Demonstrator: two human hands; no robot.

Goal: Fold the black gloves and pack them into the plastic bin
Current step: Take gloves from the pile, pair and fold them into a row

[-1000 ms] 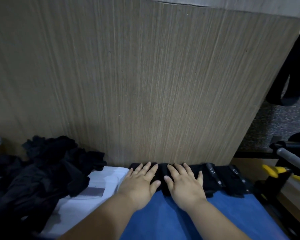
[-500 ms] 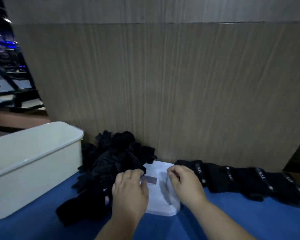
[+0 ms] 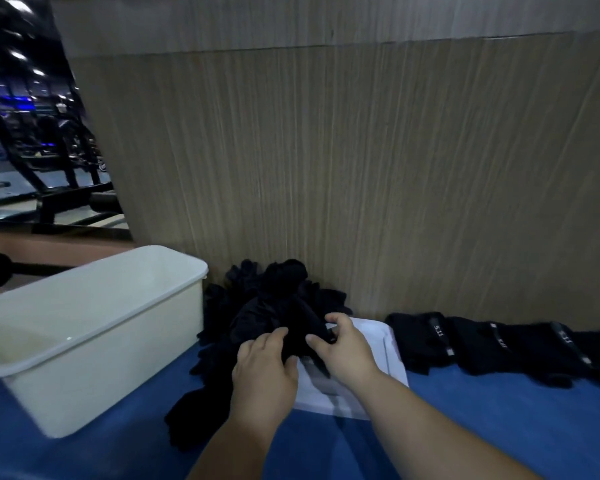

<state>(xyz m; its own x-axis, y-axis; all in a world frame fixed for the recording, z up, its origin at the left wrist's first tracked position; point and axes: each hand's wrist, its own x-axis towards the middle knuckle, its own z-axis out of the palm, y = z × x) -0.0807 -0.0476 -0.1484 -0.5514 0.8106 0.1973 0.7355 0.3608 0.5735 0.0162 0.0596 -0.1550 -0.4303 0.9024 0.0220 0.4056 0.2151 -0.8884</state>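
Head view. Step in hand, by my judgement: drawing one glove out of the heap of loose black fabric gloves (image 3: 274,299). The heap lies at the back edge of the blue-covered worktop (image 3: 499,427), against the upright wood-grain panel (image 3: 361,168).

Left hand (image 3: 264,372) grips the heap's front, fingers curled into the cloth. Right hand (image 3: 343,355) pinches a dark strip of the heap between thumb and fingers, over the flat white plastic lid (image 3: 392,358).

Advice: pin the heap with the left and lift a single glove clear with the right, since limp knit snags on its neighbours.

Cream rectangular plastic bin (image 3: 118,368), smooth-walled with a rolled rim, stands at the worktop's left edge, just beside the heap. Row of folded black gloves with printed cuff bands (image 3: 492,344) lies along the back edge towards the right corner, not yet packed.
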